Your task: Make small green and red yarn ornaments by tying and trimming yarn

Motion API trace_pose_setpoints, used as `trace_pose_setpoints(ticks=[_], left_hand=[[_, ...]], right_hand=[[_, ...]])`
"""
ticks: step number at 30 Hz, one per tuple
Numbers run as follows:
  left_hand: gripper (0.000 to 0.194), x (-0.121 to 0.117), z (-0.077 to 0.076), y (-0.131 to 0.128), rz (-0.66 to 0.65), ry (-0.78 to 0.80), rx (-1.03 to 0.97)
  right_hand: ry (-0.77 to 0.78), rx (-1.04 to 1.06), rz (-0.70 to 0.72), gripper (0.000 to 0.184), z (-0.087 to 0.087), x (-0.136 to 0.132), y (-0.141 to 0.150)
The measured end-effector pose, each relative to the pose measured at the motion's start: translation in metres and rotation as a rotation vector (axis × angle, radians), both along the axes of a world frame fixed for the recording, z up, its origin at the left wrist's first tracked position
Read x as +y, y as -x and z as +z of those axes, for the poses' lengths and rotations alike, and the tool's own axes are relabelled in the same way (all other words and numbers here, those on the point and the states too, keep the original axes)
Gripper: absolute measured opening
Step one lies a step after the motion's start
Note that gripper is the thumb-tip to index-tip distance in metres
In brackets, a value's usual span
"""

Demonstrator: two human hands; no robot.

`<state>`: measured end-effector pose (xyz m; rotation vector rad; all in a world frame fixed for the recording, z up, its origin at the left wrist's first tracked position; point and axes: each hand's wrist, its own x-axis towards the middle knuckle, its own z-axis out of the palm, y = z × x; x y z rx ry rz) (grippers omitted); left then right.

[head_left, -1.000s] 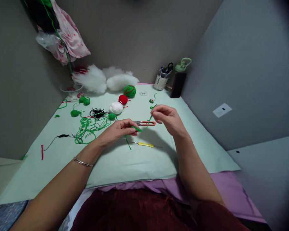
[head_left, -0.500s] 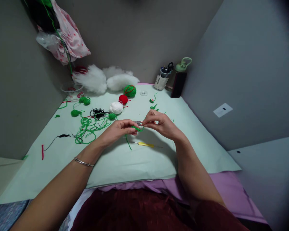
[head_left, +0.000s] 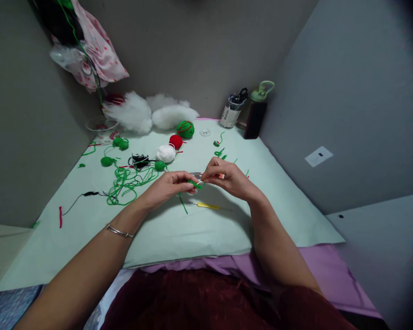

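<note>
A small green crocheted piece (head_left: 195, 184) is at the near middle of the table, raised in the left hand (head_left: 179, 182), whose thumb and forefinger are pinched together on it. The right hand (head_left: 223, 176), thumb and fingertips also drawn together, grips a slim pale tool (head_left: 199, 183) with its tip at the green piece. Just nearer lies a yellow-handled hook (head_left: 208, 206); beyond the fingers, orange snips (head_left: 196, 174) are partly hidden.

At the far left, a clear tub (head_left: 102, 124) has something red in it. At the far right, a cup (head_left: 230, 116) holds pens and black-handled scissors (head_left: 241, 95), beside a green-lidded bottle (head_left: 260, 94) partly behind a dark slab (head_left: 255, 120).

A pale green sheet (head_left: 199, 238) covers the table over purple cloth (head_left: 330, 275). Grey walls (head_left: 206, 59) enclose it, with a white wall plate (head_left: 318, 156) on the right. The cup's pale label (head_left: 230, 117) bears dark lettering too small to read.
</note>
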<state>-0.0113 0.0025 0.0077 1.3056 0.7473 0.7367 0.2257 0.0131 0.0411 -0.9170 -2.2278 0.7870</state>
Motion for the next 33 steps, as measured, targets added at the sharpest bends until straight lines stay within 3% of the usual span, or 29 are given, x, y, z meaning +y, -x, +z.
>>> trace_pose_setpoints(ticks=[13, 22, 33], left_hand=[[0.024, 0.000, -0.002, 0.001, -0.028, -0.026, -0.029], [0.021, 0.000, -0.004, 0.000, 0.035, -0.010, -0.054], [0.028, 0.006, -0.014, -0.004, 0.149, 0.091, -0.139]], right_hand=[[0.082, 0.044, 0.048, 0.011, -0.002, 0.000, 0.001], [-0.044, 0.014, -0.128, 0.011, -0.008, 0.002, 0.008], [0.035, -0.112, 0.006, 0.014, -0.006, -0.018, 0.027]])
